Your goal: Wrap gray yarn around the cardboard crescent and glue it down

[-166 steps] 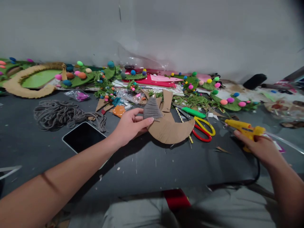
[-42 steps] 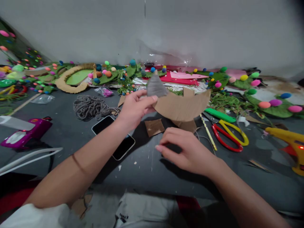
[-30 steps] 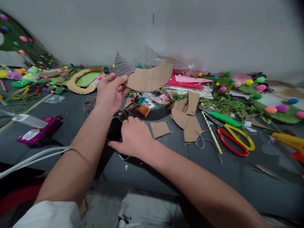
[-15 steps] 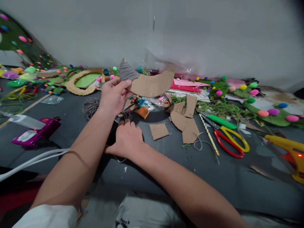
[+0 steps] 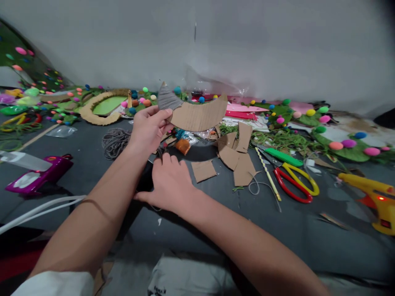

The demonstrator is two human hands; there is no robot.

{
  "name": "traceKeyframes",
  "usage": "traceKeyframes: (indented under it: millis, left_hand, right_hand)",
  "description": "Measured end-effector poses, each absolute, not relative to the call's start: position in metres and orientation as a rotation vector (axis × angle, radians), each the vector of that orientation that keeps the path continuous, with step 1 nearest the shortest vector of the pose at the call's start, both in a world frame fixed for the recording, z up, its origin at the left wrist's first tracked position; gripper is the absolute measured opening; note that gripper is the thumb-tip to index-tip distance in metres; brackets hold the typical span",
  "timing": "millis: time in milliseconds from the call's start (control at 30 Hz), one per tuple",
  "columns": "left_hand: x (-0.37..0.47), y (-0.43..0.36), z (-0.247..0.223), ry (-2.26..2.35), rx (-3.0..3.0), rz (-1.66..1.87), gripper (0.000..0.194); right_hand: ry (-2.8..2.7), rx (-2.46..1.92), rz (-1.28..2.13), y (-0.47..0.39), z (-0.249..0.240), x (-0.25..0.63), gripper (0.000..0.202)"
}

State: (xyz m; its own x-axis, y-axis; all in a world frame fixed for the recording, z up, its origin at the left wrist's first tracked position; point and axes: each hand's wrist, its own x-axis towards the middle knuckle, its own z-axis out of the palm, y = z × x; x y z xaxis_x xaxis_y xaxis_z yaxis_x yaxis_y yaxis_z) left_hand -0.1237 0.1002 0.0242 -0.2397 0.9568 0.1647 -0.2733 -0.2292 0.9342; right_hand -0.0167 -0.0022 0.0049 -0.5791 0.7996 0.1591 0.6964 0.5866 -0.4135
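Note:
My left hand [image 5: 148, 131] pinches a cardboard crescent [image 5: 199, 115] between thumb and fingers, holding it raised above the table. Grey yarn [image 5: 169, 97] is wound around the crescent's left tip; the rest is bare cardboard. Lower down, my right hand [image 5: 171, 181] rests palm down with its thumb spread out to the left. Under and beside it lies a dark object [image 5: 145, 177], mostly hidden, whose kind I cannot make out. The right fingertips are close to some dark yarn strands. A loose bundle of grey yarn [image 5: 115, 144] lies left of my left wrist.
Cardboard scraps [image 5: 243, 168], scissors [image 5: 293, 183] with red and yellow handles, a green-handled cutter [image 5: 282, 157] and a yellow glue gun [image 5: 367, 193] lie to the right. A purple device [image 5: 40, 174] with white cables [image 5: 43, 211] is at left. Felt pieces with pompoms line the wall.
The crescent has dipped slightly, still in my left hand. My right hand stays almost in place. The view has shifted a little, so the table things appear farther left.

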Motion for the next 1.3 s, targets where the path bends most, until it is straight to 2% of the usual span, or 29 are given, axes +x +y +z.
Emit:
traceKeyframes:
  millis: [133, 200, 333, 533, 767, 1300]
  left_hand:
    - [-0.119, 0.100, 0.023, 1.017, 1.012, 1.618, 0.011]
    - [-0.119, 0.100, 0.022, 1.032, 1.004, 1.626, 0.012]
    - [-0.122, 0.102, 0.021, 1.059, 1.014, 1.609, 0.017]
    - [-0.138, 0.106, 0.027, 1.026, 1.014, 1.716, 0.032]
    - [-0.145, 0.108, 0.028, 1.037, 1.025, 1.746, 0.032]
    - [-0.144, 0.108, 0.029, 1.018, 0.981, 1.758, 0.030]
  right_hand:
    - [-2.577, -1.181, 0.393, 0.002, 0.024, 0.037, 0.051]
    - [-2.611, -1.234, 0.411, 0.005, 0.024, 0.057, 0.048]
    - [-2.560, -1.188, 0.494, 0.004, 0.010, 0.050, 0.060]
    - [-2.562, -1.179, 0.530, 0.005, -0.004, -0.022, 0.079]
    - [-2.533, -1.351, 0.622, 0.012, -0.007, -0.047, 0.090]
    - [-2.446, -1.372, 0.554, 0.004, -0.011, -0.046, 0.084]
